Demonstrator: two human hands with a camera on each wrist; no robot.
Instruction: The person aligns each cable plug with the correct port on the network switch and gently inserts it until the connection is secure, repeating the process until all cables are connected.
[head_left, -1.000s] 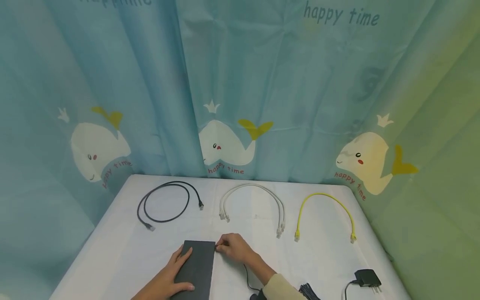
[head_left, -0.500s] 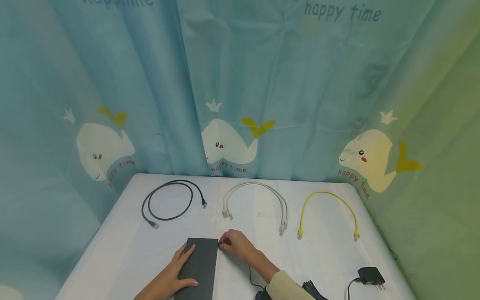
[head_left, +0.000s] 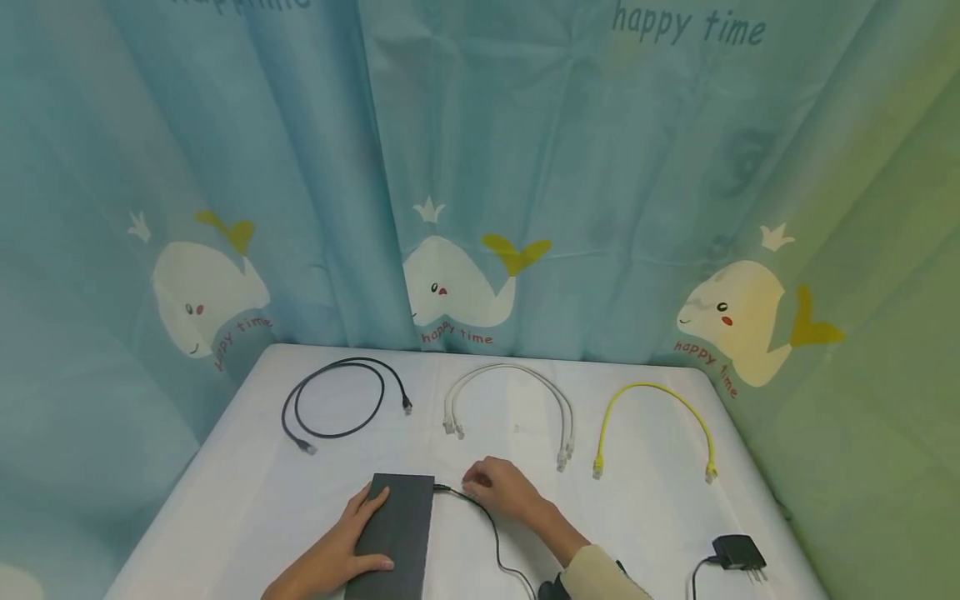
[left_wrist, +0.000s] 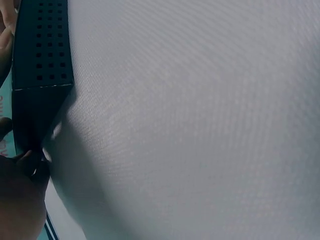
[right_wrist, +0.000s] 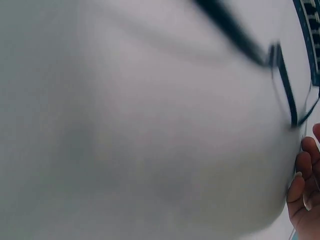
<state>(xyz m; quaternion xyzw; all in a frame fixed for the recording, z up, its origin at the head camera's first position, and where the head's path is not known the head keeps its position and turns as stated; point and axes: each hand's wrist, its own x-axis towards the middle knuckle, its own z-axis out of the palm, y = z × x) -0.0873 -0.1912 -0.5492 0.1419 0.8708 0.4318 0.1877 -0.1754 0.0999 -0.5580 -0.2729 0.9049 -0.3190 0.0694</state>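
A dark grey network switch [head_left: 401,525] lies near the front of the table. My left hand [head_left: 336,546] holds it by the left side, thumb and index finger across the top. Vent holes line one side in the left wrist view, and the right wrist view catches a row of ports [right_wrist: 311,35]. A thin black power cable [head_left: 495,537] ends in a plug [head_left: 441,487] at the switch's far right corner. Just right of that plug, my right hand [head_left: 506,490] has loosely bent fingers and holds nothing.
Along the back of the white table lie a black network cable [head_left: 283,414], grey network cables [head_left: 566,408] and a yellow one [head_left: 604,427]. A black power adapter [head_left: 738,552] sits at front right. Behind hangs a blue whale-print curtain [head_left: 585,183].
My right hand has let go of the plug and moved a little to the right. The plug stays at the switch's corner, its cable now in sight. My left hand keeps its hold.
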